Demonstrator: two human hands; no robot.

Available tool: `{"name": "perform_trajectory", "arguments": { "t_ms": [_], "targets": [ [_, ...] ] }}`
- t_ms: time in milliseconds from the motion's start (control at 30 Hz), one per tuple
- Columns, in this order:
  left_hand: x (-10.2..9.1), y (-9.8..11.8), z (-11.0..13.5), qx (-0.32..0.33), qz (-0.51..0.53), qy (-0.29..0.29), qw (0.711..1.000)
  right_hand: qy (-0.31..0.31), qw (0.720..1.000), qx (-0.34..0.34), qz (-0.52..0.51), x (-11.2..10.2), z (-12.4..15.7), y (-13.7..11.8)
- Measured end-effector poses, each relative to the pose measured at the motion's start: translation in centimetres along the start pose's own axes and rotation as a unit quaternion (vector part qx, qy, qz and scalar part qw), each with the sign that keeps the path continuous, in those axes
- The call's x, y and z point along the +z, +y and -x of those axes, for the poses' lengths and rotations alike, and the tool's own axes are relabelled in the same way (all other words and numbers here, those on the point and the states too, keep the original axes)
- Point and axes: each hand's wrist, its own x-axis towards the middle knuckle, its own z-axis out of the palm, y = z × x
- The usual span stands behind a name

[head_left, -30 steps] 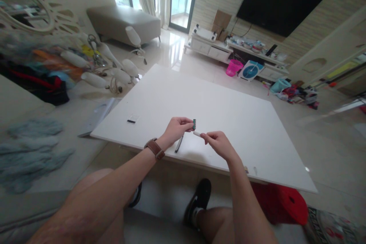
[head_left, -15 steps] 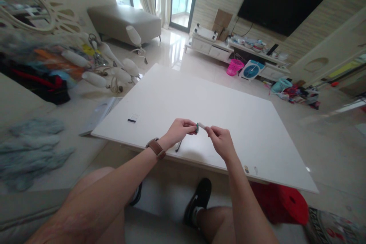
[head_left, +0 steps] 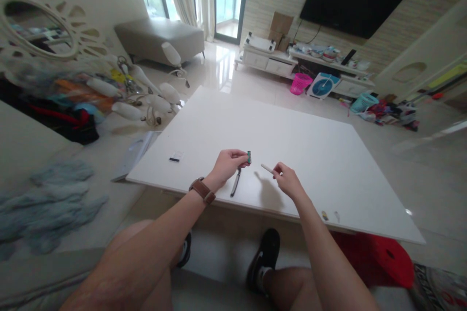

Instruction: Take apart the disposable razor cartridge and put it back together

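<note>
My left hand (head_left: pixel 226 165) is closed, pinching a small green piece (head_left: pixel 249 157) at its fingertips above the white table (head_left: pixel 292 141). My right hand (head_left: pixel 288 181) is closed on a thin white stick (head_left: pixel 266 168), which points toward the green piece with a gap between them. A dark slim tool (head_left: pixel 236 188) lies on the table just under my left hand. A brown watch strap sits on my left wrist.
A small black-and-white piece (head_left: pixel 175 157) lies on the table to the left. Two tiny bits (head_left: pixel 324 215) rest near the front edge. A red stool (head_left: pixel 379 257) stands under the table at right. Lamp parts (head_left: pixel 146 97) and clutter lie on the floor at left.
My hands have come apart: the white stick touched the green piece half a second ago and is now pulled away to the right. The view has shifted slightly.
</note>
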Motion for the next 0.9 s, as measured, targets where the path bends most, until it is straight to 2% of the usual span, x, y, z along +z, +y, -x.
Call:
{"name": "perform_trajectory", "arguments": {
  "t_ms": [67, 133, 200, 300, 333, 367, 400, 433, 500, 533, 700, 800, 900],
  "targets": [
    [-0.1, 0.2, 0.0, -0.002, 0.003, 0.002, 1.000, -0.014, 1.000, 0.015, -0.007, 0.8, 0.1, 0.6],
    [-0.3, 0.4, 0.1, 0.001, 0.007, 0.001, 1.000, -0.057, 0.998, 0.012, -0.016, 1.7, 0.8, 0.6],
    [-0.5, 0.6, 0.1, 0.001, 0.012, 0.003, 1.000, -0.137, 0.990, -0.001, -0.032, 2.3, 1.8, 0.4],
    [-0.6, 1.0, 0.1, -0.006, 0.024, 0.009, 1.000, -0.298, 0.949, -0.028, -0.097, 2.2, 2.7, 0.3],
    [-0.7, 1.2, 0.1, -0.007, 0.028, 0.010, 1.000, -0.316, 0.939, -0.036, -0.126, 1.9, 2.7, 0.5],
    [-0.7, 1.4, 0.0, -0.007, 0.033, 0.009, 0.999, -0.292, 0.945, -0.039, -0.142, 1.5, 2.4, 0.8],
    [-0.7, 1.6, 0.0, -0.008, 0.036, 0.007, 0.999, -0.237, 0.962, -0.034, -0.134, 1.2, 2.1, 1.2],
    [-0.6, 1.7, 0.0, -0.008, 0.039, 0.006, 0.999, -0.172, 0.979, -0.023, -0.107, 1.0, 1.6, 1.6],
    [-0.6, 1.9, -0.1, -0.007, 0.044, 0.006, 0.999, -0.095, 0.994, -0.009, -0.054, 1.2, 1.0, 1.9],
    [-0.5, 1.9, -0.2, -0.006, 0.045, 0.008, 0.999, -0.087, 0.995, -0.011, -0.039, 1.5, 0.8, 1.8],
    [-0.3, 1.6, -0.4, -0.009, 0.049, 0.006, 0.999, -0.138, 0.987, -0.071, -0.047, 3.7, 1.1, -0.7],
    [-0.2, 1.4, -0.4, -0.006, 0.049, 0.008, 0.999, -0.094, 0.992, -0.077, -0.022, 4.1, 1.4, -2.3],
    [-0.1, 1.3, -0.3, -0.007, 0.047, 0.011, 0.999, -0.047, 0.997, -0.054, 0.013, 4.6, 1.7, -3.9]
  ]
}}
